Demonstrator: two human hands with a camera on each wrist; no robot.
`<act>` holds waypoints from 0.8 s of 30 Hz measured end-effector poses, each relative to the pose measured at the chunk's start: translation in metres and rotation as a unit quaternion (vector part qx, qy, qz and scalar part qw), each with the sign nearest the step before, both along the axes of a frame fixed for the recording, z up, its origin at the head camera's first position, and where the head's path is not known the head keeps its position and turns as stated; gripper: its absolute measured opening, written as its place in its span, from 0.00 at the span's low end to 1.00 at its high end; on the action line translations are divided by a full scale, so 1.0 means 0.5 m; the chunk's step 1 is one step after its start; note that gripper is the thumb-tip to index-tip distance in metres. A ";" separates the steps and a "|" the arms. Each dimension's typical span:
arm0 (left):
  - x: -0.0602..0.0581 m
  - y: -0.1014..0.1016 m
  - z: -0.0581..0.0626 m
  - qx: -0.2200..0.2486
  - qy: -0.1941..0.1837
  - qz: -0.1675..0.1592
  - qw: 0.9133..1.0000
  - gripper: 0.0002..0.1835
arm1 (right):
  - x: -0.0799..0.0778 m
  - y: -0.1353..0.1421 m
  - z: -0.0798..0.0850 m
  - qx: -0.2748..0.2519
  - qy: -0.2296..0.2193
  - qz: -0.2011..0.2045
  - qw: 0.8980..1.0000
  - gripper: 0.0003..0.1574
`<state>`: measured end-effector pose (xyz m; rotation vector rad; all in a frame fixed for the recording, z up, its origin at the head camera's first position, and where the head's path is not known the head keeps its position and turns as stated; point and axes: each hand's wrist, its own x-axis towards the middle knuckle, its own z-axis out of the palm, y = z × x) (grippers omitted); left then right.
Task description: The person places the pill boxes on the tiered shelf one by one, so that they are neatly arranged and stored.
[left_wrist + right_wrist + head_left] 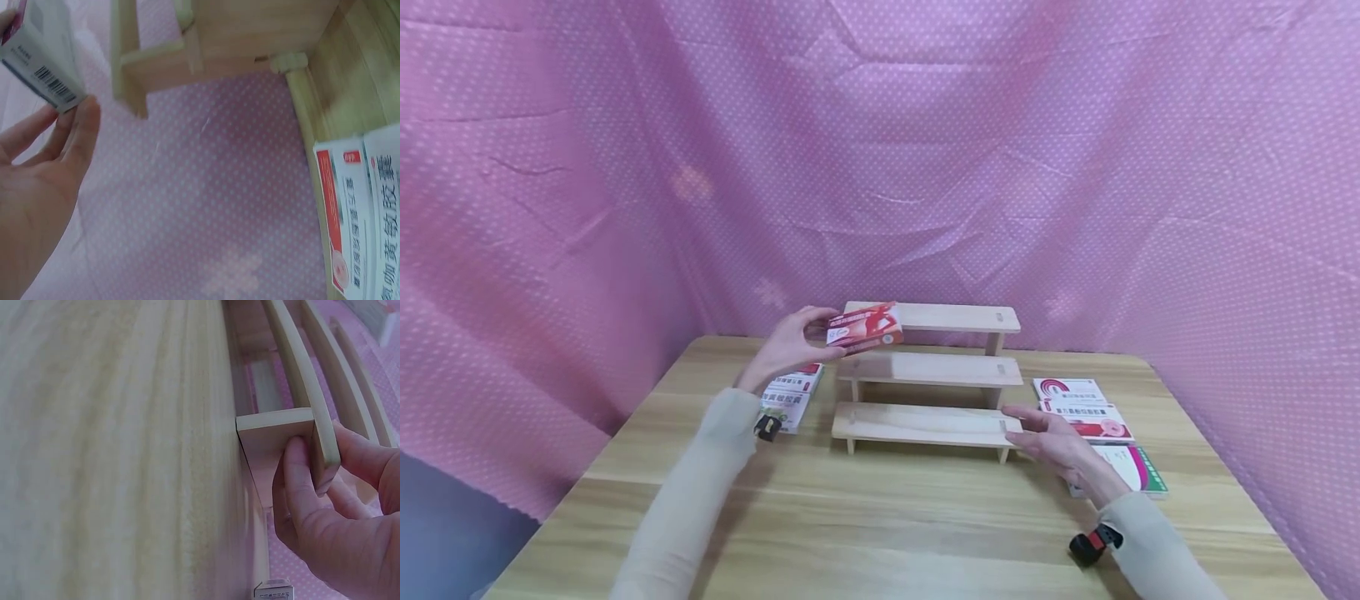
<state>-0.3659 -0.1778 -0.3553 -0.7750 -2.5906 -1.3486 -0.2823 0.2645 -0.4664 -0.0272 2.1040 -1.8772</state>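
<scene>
My left hand [788, 346] pinches a red-and-white medicine box [867, 327] by its left end. In the head view the box appears in front of the top board of a three-tier wooden display stand [928, 420]. The left wrist view shows a barcode on the white side of the box [51, 74], with fingertips at its edge. At the stand's bottom tier, my right hand [1060, 443] grips the right end of the board. Seen from the right wrist, the thumb lies on the board's upper face and other fingers are underneath, beside the leg [272, 434].
Left of the stand, white medicine boxes [786, 402] lie on the wooden table [880, 521], partly behind the left wrist. More medicine boxes [1086, 408] lie on the right, one with a green edge [1152, 473]. A pink dotted curtain [887, 167] hangs behind the table.
</scene>
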 end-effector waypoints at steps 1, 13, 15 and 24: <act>-0.005 0.009 -0.001 -0.001 0.009 0.006 1.000 0.43 | 0.000 0.001 0.000 -0.002 0.000 0.002 1.000 0.41; -0.048 0.127 -0.007 -0.023 0.099 0.050 0.994 0.39 | -0.001 0.000 0.000 -0.011 0.008 0.017 1.000 0.41; -0.053 0.146 -0.008 -0.025 0.099 0.061 0.993 0.40 | -0.003 0.000 -0.003 -0.006 0.005 0.013 1.000 0.41; -0.070 0.215 -0.010 -0.026 0.106 0.054 0.993 0.37 | -0.006 -0.005 -0.007 0.018 0.011 0.005 1.000 0.42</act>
